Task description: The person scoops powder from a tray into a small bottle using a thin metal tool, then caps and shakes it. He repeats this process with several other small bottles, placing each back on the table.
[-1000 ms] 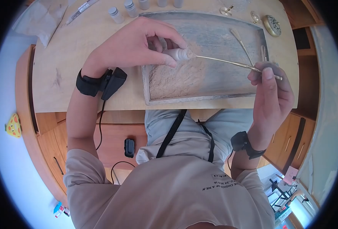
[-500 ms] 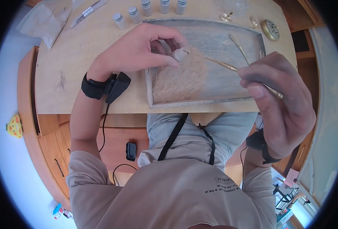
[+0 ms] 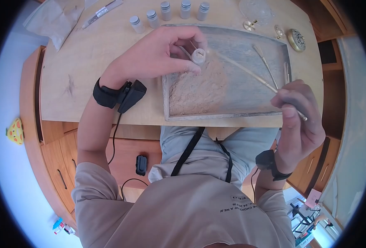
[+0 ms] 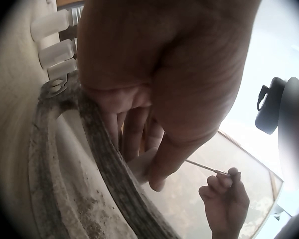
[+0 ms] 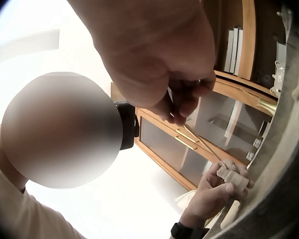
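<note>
A small clear bottle (image 3: 198,56) with pale powder at its mouth is gripped between the thumb and fingers of the left hand (image 3: 154,51), above the left part of a shallow wooden tray (image 3: 165,99). The right hand (image 3: 300,118) pinches a thin brass-coloured tool (image 3: 255,75) near its end; its far end points toward the bottle. In the right wrist view the tool's tip is close to the mouth of the bottle (image 5: 232,177); whether they touch, I cannot tell. Loose tan powder (image 3: 197,93) lies in the tray under the left hand.
Several capped bottles (image 3: 165,11) stand behind the tray. A brass tool with a flared end (image 3: 264,62) lies in the tray's right part. Beyond the right rim are a round pierced brass piece (image 3: 296,40) and small brass stands (image 3: 249,25). A plastic bag (image 3: 53,22) and a pen-like item (image 3: 102,14) lie at the back left.
The right hand rose toward the head camera, then lowered again, still holding the tool. The bottle in the left hand has tilted so its mouth faces more upward. The head view has shifted slightly.
</note>
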